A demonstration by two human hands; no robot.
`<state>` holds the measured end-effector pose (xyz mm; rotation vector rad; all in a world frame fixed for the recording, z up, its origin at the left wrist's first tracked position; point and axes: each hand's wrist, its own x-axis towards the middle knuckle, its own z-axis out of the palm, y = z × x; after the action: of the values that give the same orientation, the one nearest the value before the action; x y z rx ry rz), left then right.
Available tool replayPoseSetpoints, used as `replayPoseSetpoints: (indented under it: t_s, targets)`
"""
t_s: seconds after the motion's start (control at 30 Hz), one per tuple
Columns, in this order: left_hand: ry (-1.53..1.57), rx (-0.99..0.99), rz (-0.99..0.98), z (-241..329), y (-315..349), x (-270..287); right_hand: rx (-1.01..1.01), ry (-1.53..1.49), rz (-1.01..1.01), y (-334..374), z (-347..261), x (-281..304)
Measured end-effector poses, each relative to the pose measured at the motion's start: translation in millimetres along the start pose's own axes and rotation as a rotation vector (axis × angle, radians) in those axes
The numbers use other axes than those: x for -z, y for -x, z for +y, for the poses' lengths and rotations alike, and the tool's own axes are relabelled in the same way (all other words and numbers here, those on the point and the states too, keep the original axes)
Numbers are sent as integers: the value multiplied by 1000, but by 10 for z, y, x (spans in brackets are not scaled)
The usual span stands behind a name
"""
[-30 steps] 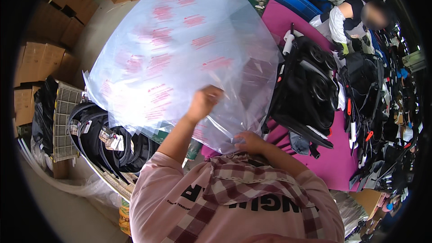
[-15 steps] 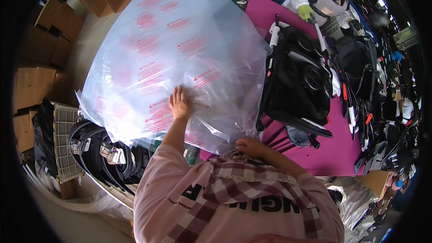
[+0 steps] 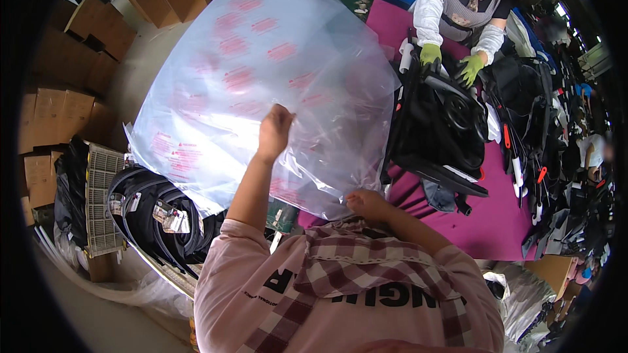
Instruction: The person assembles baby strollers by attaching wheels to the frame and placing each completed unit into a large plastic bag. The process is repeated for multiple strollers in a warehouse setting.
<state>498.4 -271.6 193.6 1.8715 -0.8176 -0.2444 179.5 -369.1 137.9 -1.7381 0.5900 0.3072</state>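
At the far left stand cardboard boxes (image 3: 55, 121), then a cream lattice crate (image 3: 104, 196), and beside it a heap of curved black bands (image 3: 145, 238) with tags. Next come the clear plastic sheets (image 3: 216, 85), printed in red, spread over the desk (image 3: 497, 232) right in front of the person. On them is the left hand (image 3: 275, 131) — half a second ago laid flat with fingers spread, now drawn up with its fingers curled in (whether a layer of film is caught in them I cannot tell). That change suggests the film is being worked at one spot rather than pressed smooth. Further right, the right hand (image 3: 369, 205) has kept its place at the near edge of the plastic, fingers closed, seemingly pinching it where creases run together, so the sheets look anchored there. To the right of the film lies a bulky black item (image 3: 441, 153) on the magenta covering, and at its far end are a co-worker's green-gloved hands (image 3: 470, 68) — both in view now, where only one glove showed clearly before
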Motion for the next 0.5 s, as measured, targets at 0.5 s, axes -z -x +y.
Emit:
replayPoseSetpoints:
  t_s: [0.5]
  targets:
    - [21,20,-267,305,1293,-165,-43,-649,-28,-610,-521,53]
